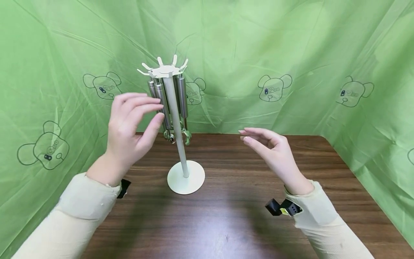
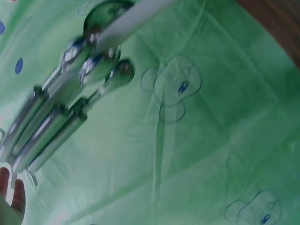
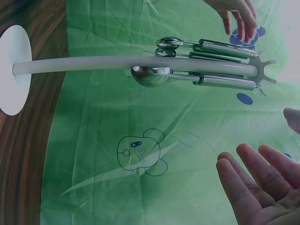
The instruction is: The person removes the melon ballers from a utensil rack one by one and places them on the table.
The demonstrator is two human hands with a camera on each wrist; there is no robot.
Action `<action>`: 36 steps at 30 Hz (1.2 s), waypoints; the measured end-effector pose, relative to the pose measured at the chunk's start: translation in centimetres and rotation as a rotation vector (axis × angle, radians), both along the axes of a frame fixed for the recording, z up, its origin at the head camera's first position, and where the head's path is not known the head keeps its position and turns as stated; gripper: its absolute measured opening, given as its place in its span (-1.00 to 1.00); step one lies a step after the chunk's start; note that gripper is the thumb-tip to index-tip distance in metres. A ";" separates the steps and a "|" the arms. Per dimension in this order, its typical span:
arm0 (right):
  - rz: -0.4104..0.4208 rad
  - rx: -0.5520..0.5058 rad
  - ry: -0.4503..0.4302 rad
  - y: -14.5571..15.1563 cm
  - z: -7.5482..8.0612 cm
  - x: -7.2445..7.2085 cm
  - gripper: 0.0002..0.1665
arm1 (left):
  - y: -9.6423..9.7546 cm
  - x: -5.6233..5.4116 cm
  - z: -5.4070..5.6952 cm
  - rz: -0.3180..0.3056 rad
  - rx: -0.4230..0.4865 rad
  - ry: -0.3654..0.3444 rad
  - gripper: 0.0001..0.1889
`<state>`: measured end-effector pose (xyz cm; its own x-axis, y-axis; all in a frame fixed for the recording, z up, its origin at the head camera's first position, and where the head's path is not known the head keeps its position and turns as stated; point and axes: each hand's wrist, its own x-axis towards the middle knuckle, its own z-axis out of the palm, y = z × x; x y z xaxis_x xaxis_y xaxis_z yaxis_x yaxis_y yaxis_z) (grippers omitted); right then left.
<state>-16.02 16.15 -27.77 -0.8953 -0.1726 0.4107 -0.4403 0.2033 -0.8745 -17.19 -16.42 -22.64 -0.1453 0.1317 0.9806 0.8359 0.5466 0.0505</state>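
A white stand (image 1: 176, 122) with a ring of hooks (image 1: 165, 70) at its top bears several shiny metal utensils (image 3: 225, 83) with thick cylindrical handles. Their heads are rounded; one is a large bowl-shaped head (image 3: 152, 75). My left hand (image 1: 129, 124) is raised at the left of the hanging handles, fingers bent slightly and nothing held. The right wrist view shows a gap between that hand and the handles. My right hand (image 1: 271, 151) hovers over the table, right of the stand, with thumb and fingers apart and nothing in it.
The stand's round white base (image 1: 194, 185) sits on a brown wood-grain table (image 1: 233, 180). Green cloth (image 1: 226, 43) with printed bear faces encloses the back and both sides. Each wrist wears a small black device, such as the right camera (image 1: 283, 207).
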 end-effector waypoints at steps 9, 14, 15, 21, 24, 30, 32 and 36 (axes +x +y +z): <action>0.026 0.001 -0.024 -1.1 0.5 -0.7 -0.65 | -0.3 -1.2 3.5 0.025 0.065 0.000 -0.78; 0.047 -0.012 -0.028 -1.7 0.7 -0.9 -0.65 | -0.5 -1.8 4.5 0.049 0.086 -0.028 -0.77; 0.050 -0.013 -0.027 -1.9 0.7 -0.9 -0.65 | -0.6 -1.9 4.6 0.050 0.083 -0.032 -0.78; 0.064 -0.025 -0.015 -2.6 1.1 -0.9 -0.65 | -0.6 -2.7 5.1 0.013 0.035 -0.019 -0.87; 0.070 -0.031 -0.018 -3.0 1.3 -1.0 -0.65 | -0.5 -3.0 5.1 -0.004 0.018 0.004 -0.90; 0.070 -0.018 -0.028 -3.8 1.8 -1.2 -0.63 | -0.4 -3.4 5.6 -0.008 -0.059 0.037 -0.90; 0.070 -0.017 -0.026 -4.1 2.0 -1.3 -0.63 | -0.3 -3.5 5.7 -0.006 -0.092 0.054 -0.89; 0.071 -0.004 -0.016 -4.8 2.2 -1.5 -0.63 | 0.0 -3.7 6.0 -0.005 -0.146 0.084 -0.88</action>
